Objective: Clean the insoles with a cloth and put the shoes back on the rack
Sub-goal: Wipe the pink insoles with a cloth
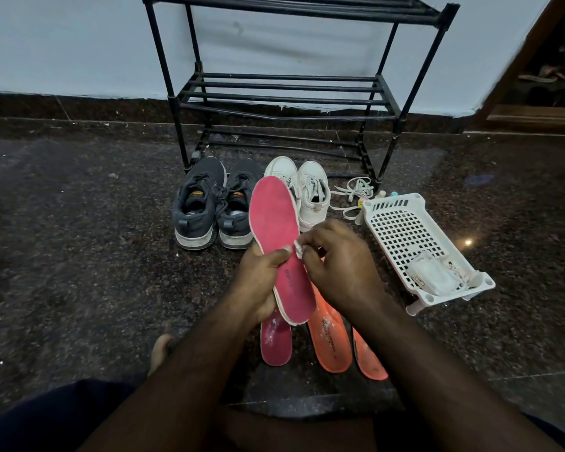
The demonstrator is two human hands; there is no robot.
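Three tiers, rack: black metal shoe rack [287, 93] stands against the wall, its bars bare
Floor: dark speckled stone floor [79, 223] carries everything else
Basket: white plastic basket [415, 236] lies right of the shoes, a white packet in its near end
Shoes: grey pair [209, 207] and white pair [310, 190] stand just before the rack, loose white laces [356, 190] beside them
Insoles on floor: one pink insole [276, 344], two orange insoles [330, 340] lie near the knees
Held insole: pink held insole [278, 230], raised and tilted over the shoes
Left hand: left hand [258, 282] has its fingers clasped round the held insole's heel half
Right hand: right hand [336, 262] has its fingers pinching a small white cloth [298, 248] against the insole's edge
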